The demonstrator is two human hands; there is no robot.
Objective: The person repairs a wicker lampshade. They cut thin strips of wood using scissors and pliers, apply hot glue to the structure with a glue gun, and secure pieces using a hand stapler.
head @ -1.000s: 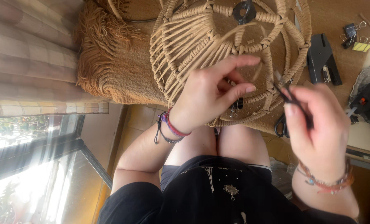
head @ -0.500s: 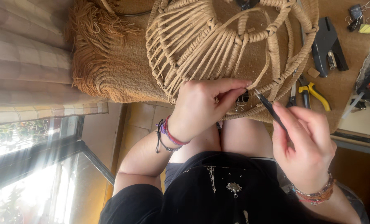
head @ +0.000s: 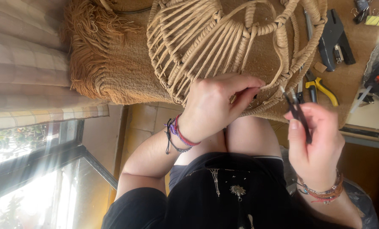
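While sunlit window glass (head: 32, 186) and a checked curtain (head: 24, 76) fill the left of the frame, a fringed jute mat (head: 109, 63) covers the upper middle, its shaggy edge hanging over the curtain side. On the mat lies a woven rope frame (head: 206, 42) of pale cord wound into ribs and loops. Just below its lower edge, at centre frame, the left hand (head: 217, 106) (beaded bracelets at the wrist) pinches the frame's rim between thumb and fingertips. To the right, the right hand (head: 314, 140) is closed around a slim dark tool (head: 297, 112), its tip pointing up toward the rim, just apart from it. Farther right on the mat lie yellow-handled pliers (head: 321, 87) and a black stapler-like tool (head: 336, 36), in the upper right.
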